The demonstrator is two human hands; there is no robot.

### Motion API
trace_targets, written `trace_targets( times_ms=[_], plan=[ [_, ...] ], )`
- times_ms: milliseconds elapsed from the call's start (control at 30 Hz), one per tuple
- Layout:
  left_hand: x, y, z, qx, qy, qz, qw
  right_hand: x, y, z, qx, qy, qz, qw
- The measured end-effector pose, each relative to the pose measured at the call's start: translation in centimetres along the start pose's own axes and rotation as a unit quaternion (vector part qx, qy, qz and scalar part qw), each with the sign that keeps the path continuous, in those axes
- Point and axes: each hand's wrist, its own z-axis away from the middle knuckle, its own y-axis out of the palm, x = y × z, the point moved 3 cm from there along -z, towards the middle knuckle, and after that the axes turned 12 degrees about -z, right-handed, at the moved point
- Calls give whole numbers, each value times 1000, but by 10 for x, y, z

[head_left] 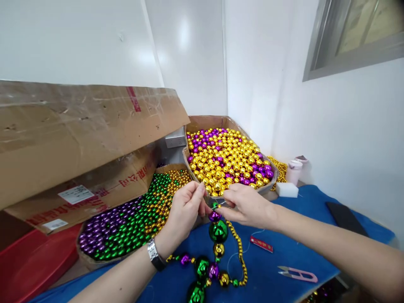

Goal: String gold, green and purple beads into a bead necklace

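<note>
My left hand [184,210] and my right hand [248,207] meet just in front of a cardboard tray [202,123] heaped with gold and purple beads. Both pinch the top of a bead string [217,244] that hangs down between them onto the blue cloth [277,269]. The string carries purple, large green and gold beads, with a thin chain of small gold beads beside it. A thin white thread runs from my right fingers. A metal watch sits on my left wrist.
A second tray [91,261] of small purple, green and gold beads lies at the left under a large open cardboard box [78,139]. On the cloth lie pink thread snips [298,274], a red tag [261,244], a white block [286,190] and a dark phone [345,217]. A pink cup [293,170] stands by the wall.
</note>
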Motion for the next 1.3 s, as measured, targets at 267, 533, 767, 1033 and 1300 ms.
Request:
trace_targets(
  times_ms=[267,533,767,1033,1300],
  plan=[
    [23,5,-7,-46,-145,218,964,11,38,31,-75,58,-26,995],
    [25,10,-4,-29,-119,170,978,15,71,57,-115,206,-216,948],
    [39,18,5,41,-125,80,988,1,83,63,-107,174,-210,956],
    [56,27,15,165,-65,-44,983,3,94,65,-194,80,-23,977],
    [70,19,13,249,-67,-19,966,9,100,61,-215,52,27,975]
  ],
)
